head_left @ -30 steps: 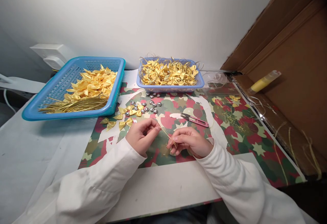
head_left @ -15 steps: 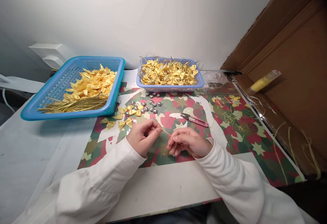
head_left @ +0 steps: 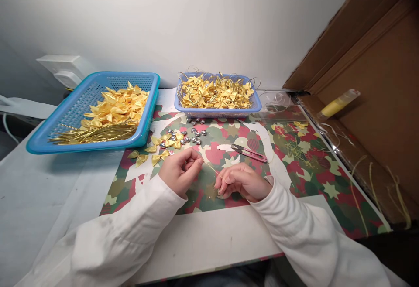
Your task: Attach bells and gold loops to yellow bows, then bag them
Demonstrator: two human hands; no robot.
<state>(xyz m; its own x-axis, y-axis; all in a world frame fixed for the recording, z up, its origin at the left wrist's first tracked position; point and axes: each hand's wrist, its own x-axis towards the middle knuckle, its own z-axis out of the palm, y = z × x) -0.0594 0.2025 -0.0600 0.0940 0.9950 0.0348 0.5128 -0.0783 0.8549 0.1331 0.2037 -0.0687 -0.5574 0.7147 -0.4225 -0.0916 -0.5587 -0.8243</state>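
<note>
A thin yellow thread (head_left: pixel 213 169) runs taut between my two hands, low over the patterned sheet. My left hand (head_left: pixel 180 170) pinches one end between thumb and forefinger. The other end is in the closed fingers of my right hand (head_left: pixel 244 181). Just beyond my left hand lie several yellow ribbon bows (head_left: pixel 159 157) and small silver bells (head_left: pixel 195 140). Pink-handled thread snips (head_left: pixel 250 153) rest on the sheet above my right hand. Whatever else my curled fingers may cover is hidden.
At the left stands a blue basket (head_left: pixel 75 97) with yellow bows and gold cords (head_left: pixel 98 134). A smaller basket (head_left: pixel 219 113) at the back holds bows with cord loops. Thread scraps (head_left: pixel 297 152) lie at right, near a cardboard wall (head_left: pixel 376 73) with a yellow tube (head_left: pixel 338 104).
My left hand has shifted slightly left and up, away from my right hand. The stretch of thread showing between them has grown longer. My right hand has barely moved.
</note>
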